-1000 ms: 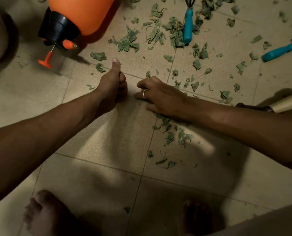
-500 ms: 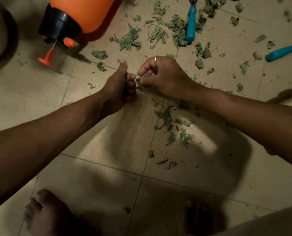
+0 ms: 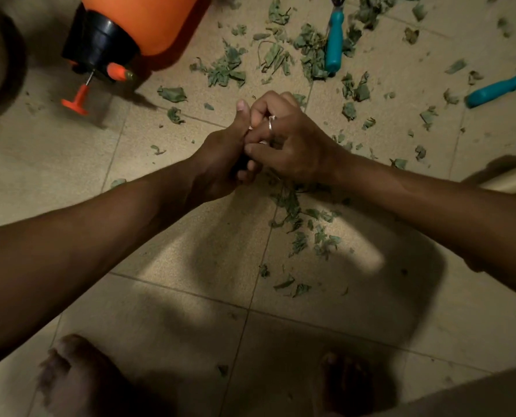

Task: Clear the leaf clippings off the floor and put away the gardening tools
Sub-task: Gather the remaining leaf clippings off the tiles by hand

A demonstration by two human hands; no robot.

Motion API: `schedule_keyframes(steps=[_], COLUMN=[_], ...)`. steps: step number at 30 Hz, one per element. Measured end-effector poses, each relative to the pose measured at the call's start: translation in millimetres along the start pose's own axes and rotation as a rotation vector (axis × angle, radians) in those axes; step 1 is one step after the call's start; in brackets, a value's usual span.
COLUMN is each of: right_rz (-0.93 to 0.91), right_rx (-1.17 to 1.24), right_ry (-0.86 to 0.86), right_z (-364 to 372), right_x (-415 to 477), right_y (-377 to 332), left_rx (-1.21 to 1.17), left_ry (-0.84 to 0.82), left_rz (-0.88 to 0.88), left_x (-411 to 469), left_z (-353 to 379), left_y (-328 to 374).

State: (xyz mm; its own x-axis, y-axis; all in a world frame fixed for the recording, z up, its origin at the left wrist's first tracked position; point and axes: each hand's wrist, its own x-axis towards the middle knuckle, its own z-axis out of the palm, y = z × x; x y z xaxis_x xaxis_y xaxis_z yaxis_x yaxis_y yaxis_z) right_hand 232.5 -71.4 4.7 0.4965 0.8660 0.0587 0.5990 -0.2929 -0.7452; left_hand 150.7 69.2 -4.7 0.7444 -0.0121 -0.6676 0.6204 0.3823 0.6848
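Note:
Green leaf clippings (image 3: 299, 227) lie scattered over the tan tiled floor, thickest just below my hands and further back around a teal-handled hand rake (image 3: 333, 49). A second teal-handled tool (image 3: 497, 90) lies at the right edge. My left hand (image 3: 217, 164) is a closed fist with the thumb up, and what it holds is hidden. My right hand (image 3: 293, 145), which wears a ring, presses pinched fingers against the top of that fist. Both hands hover just above the floor.
An orange pressure sprayer (image 3: 148, 22) with a black cap and orange plunger lies at the upper left. A pale cylindrical object (image 3: 512, 179) pokes in from the right edge. My bare feet (image 3: 70, 377) stand at the bottom of the view.
My right hand lifted off the clippings on the floor and came up against my left fist. Its fingers now push into the fist. The left hand shifted slightly right.

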Motion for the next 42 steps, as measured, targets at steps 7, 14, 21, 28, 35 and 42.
schedule_keyframes(steps=[7, 14, 21, 28, 35, 42], right_rz=[0.090, -0.024, -0.053, 0.071, 0.346, 0.308], right_rx=[0.021, -0.503, -0.488, -0.284, 0.232, 0.275], right_ry=[0.011, -0.595, -0.578, -0.357, 0.006, 0.086], right_z=[-9, 8, 9, -2, -27, -23], right_x=[-41, -82, -96, -81, -51, -42], right_y=[-4, 12, 11, 16, -4, -4], left_rx=[0.034, 0.009, 0.025, 0.062, 0.102, -0.027], left_ry=[0.039, -0.008, -0.019, 0.012, 0.061, -0.059], left_rz=[-0.037, -0.107, -0.089, -0.059, -0.040, -0.114], left_x=[2, 7, 11, 8, 5, -2], left_z=[-12, -9, -2, 3, 13, 38], left_y=[-5, -7, -7, -12, -16, -14])
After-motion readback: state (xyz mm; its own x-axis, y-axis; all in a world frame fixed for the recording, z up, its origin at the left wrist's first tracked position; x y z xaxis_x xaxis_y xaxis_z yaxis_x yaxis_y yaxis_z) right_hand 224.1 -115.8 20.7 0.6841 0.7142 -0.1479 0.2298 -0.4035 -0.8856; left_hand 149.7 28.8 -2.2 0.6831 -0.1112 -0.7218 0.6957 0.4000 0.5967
